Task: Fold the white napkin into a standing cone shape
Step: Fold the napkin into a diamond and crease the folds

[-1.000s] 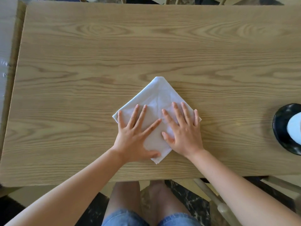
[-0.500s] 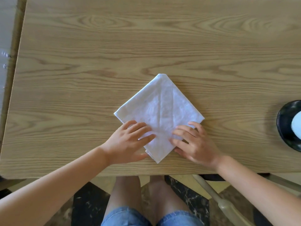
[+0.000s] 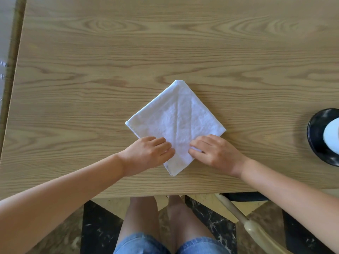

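Observation:
The white napkin lies flat on the wooden table as a folded diamond, one corner pointing at me, with a crease down its middle. My left hand covers its lower left edge, fingers curled together on the cloth. My right hand sits on the lower right edge, its fingertips pinching a small fold of the top layer. The near corner of the napkin shows between my two hands.
A black dish holding a white rounded object stands at the table's right edge. The front edge of the table runs just below my wrists. My knees and a pale chair frame are beneath it.
Both hands went from lying flat with spread fingers on the napkin to sliding back toward me and curling at its lower edges. The napkin itself has stayed in place.

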### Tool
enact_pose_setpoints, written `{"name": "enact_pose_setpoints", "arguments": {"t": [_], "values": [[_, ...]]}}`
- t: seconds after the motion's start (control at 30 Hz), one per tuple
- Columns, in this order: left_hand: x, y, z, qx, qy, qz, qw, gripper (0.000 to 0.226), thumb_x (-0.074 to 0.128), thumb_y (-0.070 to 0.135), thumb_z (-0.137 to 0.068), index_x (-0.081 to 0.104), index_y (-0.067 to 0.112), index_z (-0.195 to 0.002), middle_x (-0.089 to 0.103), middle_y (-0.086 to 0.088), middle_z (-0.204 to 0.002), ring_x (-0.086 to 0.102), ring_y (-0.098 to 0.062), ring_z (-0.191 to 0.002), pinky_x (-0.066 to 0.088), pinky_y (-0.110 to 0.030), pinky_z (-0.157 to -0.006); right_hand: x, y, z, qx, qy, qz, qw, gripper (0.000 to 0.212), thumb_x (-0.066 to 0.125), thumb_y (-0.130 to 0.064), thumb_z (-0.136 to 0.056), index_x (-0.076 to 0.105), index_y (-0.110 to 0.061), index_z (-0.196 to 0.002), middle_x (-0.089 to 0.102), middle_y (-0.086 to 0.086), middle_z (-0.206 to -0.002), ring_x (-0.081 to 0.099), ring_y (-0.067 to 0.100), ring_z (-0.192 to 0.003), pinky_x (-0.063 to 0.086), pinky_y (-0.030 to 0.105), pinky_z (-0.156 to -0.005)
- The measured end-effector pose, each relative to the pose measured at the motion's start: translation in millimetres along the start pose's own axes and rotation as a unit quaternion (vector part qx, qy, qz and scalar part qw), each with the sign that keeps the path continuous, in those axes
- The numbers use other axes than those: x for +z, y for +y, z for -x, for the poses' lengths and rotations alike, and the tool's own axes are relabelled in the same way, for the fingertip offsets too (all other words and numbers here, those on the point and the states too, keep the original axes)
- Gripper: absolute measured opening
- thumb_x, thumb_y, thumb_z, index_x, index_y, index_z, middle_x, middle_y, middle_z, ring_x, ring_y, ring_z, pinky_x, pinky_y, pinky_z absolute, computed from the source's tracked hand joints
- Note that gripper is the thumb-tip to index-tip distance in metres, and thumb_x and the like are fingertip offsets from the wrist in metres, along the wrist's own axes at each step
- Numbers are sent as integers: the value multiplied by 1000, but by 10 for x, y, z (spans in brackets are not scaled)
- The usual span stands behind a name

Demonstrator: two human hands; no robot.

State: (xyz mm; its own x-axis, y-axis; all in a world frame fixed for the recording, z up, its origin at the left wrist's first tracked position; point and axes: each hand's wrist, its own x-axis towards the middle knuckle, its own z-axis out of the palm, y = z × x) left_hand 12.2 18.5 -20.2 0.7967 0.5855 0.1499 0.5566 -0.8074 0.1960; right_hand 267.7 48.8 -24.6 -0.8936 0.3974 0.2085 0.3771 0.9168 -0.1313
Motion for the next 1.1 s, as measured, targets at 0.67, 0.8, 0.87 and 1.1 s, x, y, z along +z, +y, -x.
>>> {"name": "enact_pose_setpoints", "arguments": {"t": [0.67,0.8,0.87,1.1], "values": [[-388,-130,-27,-288,147,247,914,11,64,13,-83,73,12,-89,67,6,-83,58,-4,-75,46,-18,-66,-210,-160,-146,345,175,-215,897,12,60,-13,-84,68,-4,-86,67,4,-79,59,12,-74,48,22,-70],[-499,-252,-340,-352,207,219,886,3,70,10,-79,70,8,-82,61,2,-71,52,-9,-66,41,-15,-64,-266,-38,-378,436,220,-239,840,20,56,-24,-86,65,-7,-83,65,4,-74,55,14,-67,44,22,-64],[-476,-322,-466,-387,203,203,876,9,68,16,-81,68,7,-79,62,-6,-69,50,-18,-63,43,-28,-62,-260,31,-474,481,222,-251,810,20,57,-26,-84,66,-9,-83,66,4,-75,56,17,-67,45,26,-63],[-199,-472,-647,-464,158,158,857,13,62,28,-87,70,19,-91,61,9,-79,52,-14,-75,39,-28,-60,-30,168,-593,567,176,-157,789,14,56,-27,-82,63,-17,-75,57,-10,-65,52,17,-61,40,38,-72]]}}
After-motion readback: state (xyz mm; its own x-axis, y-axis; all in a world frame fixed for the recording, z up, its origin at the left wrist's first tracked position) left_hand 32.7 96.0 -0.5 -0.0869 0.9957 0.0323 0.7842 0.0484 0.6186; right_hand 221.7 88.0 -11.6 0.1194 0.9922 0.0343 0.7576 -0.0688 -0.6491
